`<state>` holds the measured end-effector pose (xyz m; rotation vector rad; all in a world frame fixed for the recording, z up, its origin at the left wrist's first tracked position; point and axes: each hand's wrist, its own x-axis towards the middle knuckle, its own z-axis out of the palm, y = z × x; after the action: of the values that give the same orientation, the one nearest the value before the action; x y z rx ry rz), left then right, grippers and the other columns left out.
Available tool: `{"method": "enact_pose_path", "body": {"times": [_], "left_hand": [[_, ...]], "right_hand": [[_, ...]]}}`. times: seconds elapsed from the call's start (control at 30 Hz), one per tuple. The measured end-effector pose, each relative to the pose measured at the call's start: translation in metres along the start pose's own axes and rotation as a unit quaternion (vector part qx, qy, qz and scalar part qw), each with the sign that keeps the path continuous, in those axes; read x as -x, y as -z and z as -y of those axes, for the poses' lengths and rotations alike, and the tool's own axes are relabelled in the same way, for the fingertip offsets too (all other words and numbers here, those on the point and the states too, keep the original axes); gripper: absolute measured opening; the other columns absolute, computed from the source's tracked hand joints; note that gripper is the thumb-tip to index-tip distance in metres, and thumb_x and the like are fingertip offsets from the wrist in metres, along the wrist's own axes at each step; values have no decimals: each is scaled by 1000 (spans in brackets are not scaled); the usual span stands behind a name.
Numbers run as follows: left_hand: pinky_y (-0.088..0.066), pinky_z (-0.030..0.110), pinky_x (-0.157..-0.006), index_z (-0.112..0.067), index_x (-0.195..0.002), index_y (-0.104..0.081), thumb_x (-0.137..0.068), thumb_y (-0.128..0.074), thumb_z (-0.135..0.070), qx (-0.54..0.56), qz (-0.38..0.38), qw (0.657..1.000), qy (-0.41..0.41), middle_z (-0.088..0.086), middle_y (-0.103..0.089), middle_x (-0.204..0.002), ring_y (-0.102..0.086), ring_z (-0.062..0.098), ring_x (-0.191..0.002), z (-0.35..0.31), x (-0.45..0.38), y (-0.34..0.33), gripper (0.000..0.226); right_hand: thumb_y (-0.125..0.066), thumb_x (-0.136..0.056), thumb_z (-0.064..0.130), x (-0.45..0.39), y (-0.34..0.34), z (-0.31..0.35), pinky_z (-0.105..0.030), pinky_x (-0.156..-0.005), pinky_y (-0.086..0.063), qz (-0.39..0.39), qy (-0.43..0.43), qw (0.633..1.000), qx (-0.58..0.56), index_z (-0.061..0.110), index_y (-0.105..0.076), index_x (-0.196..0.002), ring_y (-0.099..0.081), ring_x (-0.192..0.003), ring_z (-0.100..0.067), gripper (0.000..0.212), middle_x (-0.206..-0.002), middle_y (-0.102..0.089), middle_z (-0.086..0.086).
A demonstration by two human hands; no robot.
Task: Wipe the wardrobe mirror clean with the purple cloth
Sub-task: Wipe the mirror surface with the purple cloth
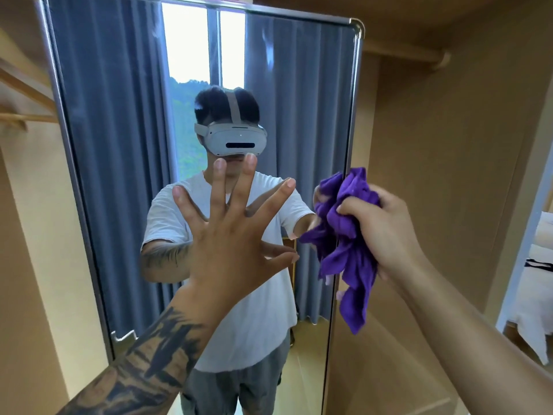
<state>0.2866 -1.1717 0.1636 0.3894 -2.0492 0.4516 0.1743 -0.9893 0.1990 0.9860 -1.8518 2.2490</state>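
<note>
Against the wardrobe mirror (119,175), near its middle, the left hand (230,235) is spread flat with straight fingers; at the mirror's right edge, the right hand (386,226) clutches the bunched purple cloth (344,250), which hangs down over the metal frame (354,115)

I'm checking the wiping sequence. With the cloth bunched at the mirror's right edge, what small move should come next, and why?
Probably sweep the purple cloth leftward across the mirror. The right hand grips it bunched at the right frame, the glass lies to its left, and the left hand is spread open against the glass.
</note>
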Motion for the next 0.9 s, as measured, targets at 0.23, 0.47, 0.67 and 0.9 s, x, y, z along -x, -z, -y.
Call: {"method": "enact_pose_path", "body": {"times": [0.23,0.47,0.67,0.9], "left_hand": [[-1,86,-111,-53,-162,-9,-68,-57,-91,-5,5,1000,7,4,6,-177,8,39,-161,-1,0,-1,112],[0,87,-111,-52,-163,-15,-69,-56,-90,-1,0,1000,2,5,4,-177,8,39,-161,0,1,0,110],[7,82,-113,-51,-163,-14,-70,-63,-88,-14,-2,1000,5,6,3,-177,7,40,-161,-2,1,0,111],[2,85,-113,-51,-163,-13,-69,-60,-90,-15,-7,1000,3,6,3,-177,6,40,-161,-1,2,-1,112]], "right_hand": [[-65,-90,-1,42,14,-40,-34,-69,-59,81,-86,989,91,21,-80,-89,-67,-68,-16,27,-82,-77,-3],[-65,-88,-1,3,9,-2,-39,-73,-58,45,-19,998,28,10,-77,-96,-68,-74,-26,18,-90,-76,-21],[-66,-88,3,30,11,-33,-19,-62,-50,65,-10,985,158,29,-74,-79,-63,-63,-7,28,-73,-73,7],[-64,-87,3,-2,6,3,-41,-79,-63,29,42,994,96,12,-77,-97,-75,-81,-28,18,-92,-79,-9]]}}
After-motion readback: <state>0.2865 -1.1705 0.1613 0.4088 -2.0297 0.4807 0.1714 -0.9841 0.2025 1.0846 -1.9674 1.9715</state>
